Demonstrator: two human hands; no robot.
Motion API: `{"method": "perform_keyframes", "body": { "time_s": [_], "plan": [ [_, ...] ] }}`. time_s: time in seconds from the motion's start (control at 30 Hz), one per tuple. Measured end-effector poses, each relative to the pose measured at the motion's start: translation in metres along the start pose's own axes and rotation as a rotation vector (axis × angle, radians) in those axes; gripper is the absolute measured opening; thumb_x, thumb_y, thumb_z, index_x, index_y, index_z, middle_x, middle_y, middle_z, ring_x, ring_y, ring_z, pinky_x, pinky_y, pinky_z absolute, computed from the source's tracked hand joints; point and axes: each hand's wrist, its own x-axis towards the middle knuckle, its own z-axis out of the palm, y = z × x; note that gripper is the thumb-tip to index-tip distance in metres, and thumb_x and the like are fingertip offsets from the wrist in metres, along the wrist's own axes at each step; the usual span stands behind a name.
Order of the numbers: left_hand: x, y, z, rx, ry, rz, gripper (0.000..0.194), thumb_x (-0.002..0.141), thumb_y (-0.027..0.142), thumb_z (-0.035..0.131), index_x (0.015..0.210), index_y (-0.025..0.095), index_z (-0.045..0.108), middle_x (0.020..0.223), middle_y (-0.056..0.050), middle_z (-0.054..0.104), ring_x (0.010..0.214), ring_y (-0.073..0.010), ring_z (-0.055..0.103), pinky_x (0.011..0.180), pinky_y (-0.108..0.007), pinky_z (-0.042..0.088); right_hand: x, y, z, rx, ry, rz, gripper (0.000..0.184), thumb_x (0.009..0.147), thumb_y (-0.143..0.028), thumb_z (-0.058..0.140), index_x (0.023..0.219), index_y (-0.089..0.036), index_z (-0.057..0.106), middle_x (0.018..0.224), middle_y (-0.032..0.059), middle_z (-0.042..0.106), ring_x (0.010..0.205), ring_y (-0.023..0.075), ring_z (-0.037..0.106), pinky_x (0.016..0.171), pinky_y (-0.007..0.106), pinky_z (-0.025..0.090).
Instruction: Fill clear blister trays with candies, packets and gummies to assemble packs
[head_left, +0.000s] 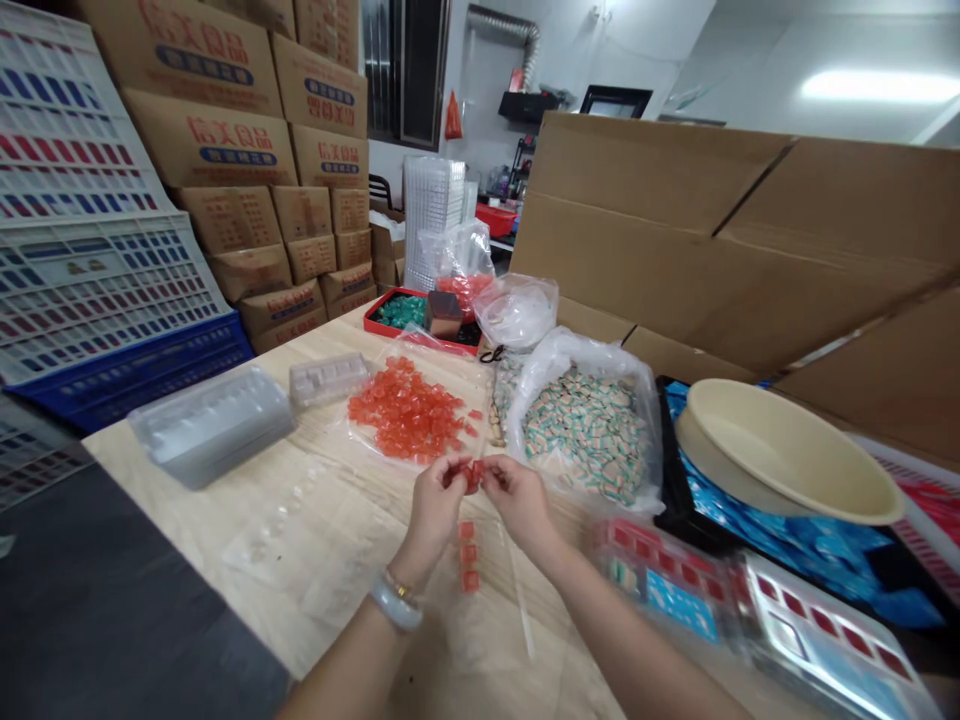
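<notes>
My left hand [437, 497] and my right hand [517, 499] meet over the wooden table [247, 530], both pinched on small red wrapped candies [472, 473] held between the fingertips. Directly below them lies a clear plastic tray [487, 590] with three red candies [468, 555] set in a column. Just beyond my hands a pile of orange-red candies [412, 412] lies on clear plastic. My left wrist wears a pale bangle.
An open bag of green-and-pink striped candies [589, 430] sits right of the pile. A cream bowl [787, 450] rests on blue packets. Filled clear trays [750, 600] lie at right, empty tray stacks [214, 420] at left. Cartons and crates stand behind.
</notes>
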Motion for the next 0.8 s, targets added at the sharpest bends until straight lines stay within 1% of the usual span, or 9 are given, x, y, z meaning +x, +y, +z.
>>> {"method": "perform_keyframes", "body": {
  "time_s": [0.1, 0.17, 0.23, 0.27, 0.33, 0.43, 0.6, 0.67, 0.8],
  "plan": [
    [-0.003, -0.002, -0.003, 0.017, 0.02, -0.039, 0.023, 0.064, 0.014, 0.046, 0.079, 0.013, 0.062, 0.063, 0.0, 0.059, 0.055, -0.0098, 0.053, 0.054, -0.022, 0.045, 0.0, 0.003, 0.002, 0.036, 0.022, 0.07, 0.013, 0.064, -0.019, 0.046, 0.069, -0.018, 0.057, 0.059, -0.0002, 0.056, 0.052, 0.0123, 0.051, 0.052, 0.024, 0.041],
    [-0.002, -0.005, -0.007, 0.093, 0.063, 0.002, 0.022, 0.064, 0.012, 0.041, 0.072, 0.013, 0.062, 0.054, 0.002, 0.052, 0.048, -0.008, 0.047, 0.048, -0.019, 0.039, 0.001, 0.006, 0.004, 0.09, 0.035, 0.121, 0.013, 0.062, -0.02, 0.045, 0.068, -0.018, 0.056, 0.057, -0.0007, 0.055, 0.049, 0.0119, 0.049, 0.049, 0.024, 0.04],
    [-0.001, -0.007, -0.01, 0.138, 0.082, 0.03, 0.022, 0.065, 0.014, 0.04, 0.072, 0.013, 0.061, 0.052, 0.004, 0.048, 0.045, -0.0072, 0.042, 0.045, -0.019, 0.036, 0.001, 0.007, 0.004, 0.115, 0.044, 0.153, 0.013, 0.063, -0.021, 0.044, 0.068, -0.018, 0.056, 0.056, -0.0009, 0.053, 0.047, 0.0116, 0.048, 0.047, 0.023, 0.039],
    [0.0, -0.007, -0.01, 0.14, 0.066, 0.021, 0.022, 0.067, 0.016, 0.041, 0.076, 0.013, 0.061, 0.054, 0.004, 0.049, 0.046, -0.0072, 0.042, 0.045, -0.019, 0.035, 0.0, 0.006, 0.004, 0.111, 0.045, 0.154, 0.013, 0.063, -0.021, 0.044, 0.067, -0.019, 0.055, 0.054, -0.001, 0.053, 0.047, 0.0116, 0.047, 0.046, 0.023, 0.038],
    [0.001, -0.007, -0.008, 0.148, -0.032, -0.008, 0.024, 0.069, 0.023, 0.045, 0.085, 0.012, 0.059, 0.06, 0.002, 0.052, 0.048, -0.0076, 0.043, 0.045, -0.019, 0.035, -0.001, 0.003, 0.004, 0.086, 0.016, 0.13, 0.013, 0.064, -0.021, 0.044, 0.066, -0.019, 0.056, 0.053, -0.0012, 0.052, 0.047, 0.0117, 0.047, 0.046, 0.023, 0.037],
    [0.003, -0.007, -0.003, 0.202, -0.164, -0.005, 0.025, 0.07, 0.03, 0.052, 0.085, 0.011, 0.059, 0.063, 0.0, 0.055, 0.049, -0.0074, 0.044, 0.044, -0.019, 0.034, -0.001, -0.004, 0.004, 0.08, -0.044, 0.122, 0.016, 0.069, -0.024, 0.042, 0.067, -0.021, 0.057, 0.05, -0.0019, 0.051, 0.046, 0.0117, 0.047, 0.045, 0.023, 0.038],
    [0.01, -0.009, -0.002, 0.18, -0.224, -0.016, 0.027, 0.071, 0.026, 0.049, 0.091, 0.011, 0.059, 0.066, -0.001, 0.059, 0.053, -0.0092, 0.049, 0.048, -0.02, 0.037, 0.003, -0.004, 0.005, 0.14, -0.04, 0.186, 0.015, 0.071, -0.03, 0.044, 0.064, -0.021, 0.055, 0.048, -0.0026, 0.049, 0.043, 0.0117, 0.046, 0.044, 0.023, 0.038],
    [0.014, -0.009, -0.004, 0.177, -0.21, -0.031, 0.029, 0.068, 0.022, 0.049, 0.093, 0.011, 0.059, 0.067, -0.001, 0.059, 0.054, -0.0095, 0.05, 0.049, -0.02, 0.038, 0.008, -0.001, 0.005, 0.143, -0.046, 0.176, 0.016, 0.071, -0.032, 0.046, 0.062, -0.021, 0.053, 0.048, -0.0023, 0.049, 0.043, 0.0118, 0.046, 0.043, 0.023, 0.038],
    [0.022, -0.004, -0.012, 0.173, -0.073, -0.061, 0.031, 0.061, 0.019, 0.049, 0.089, 0.011, 0.06, 0.063, 0.001, 0.056, 0.049, -0.0085, 0.047, 0.045, -0.02, 0.037, 0.035, 0.0, -0.003, 0.041, -0.03, 0.089, 0.022, 0.074, -0.036, 0.042, 0.061, -0.021, 0.049, 0.051, -0.0015, 0.05, 0.043, 0.0113, 0.045, 0.042, 0.022, 0.036]
  ]
}}
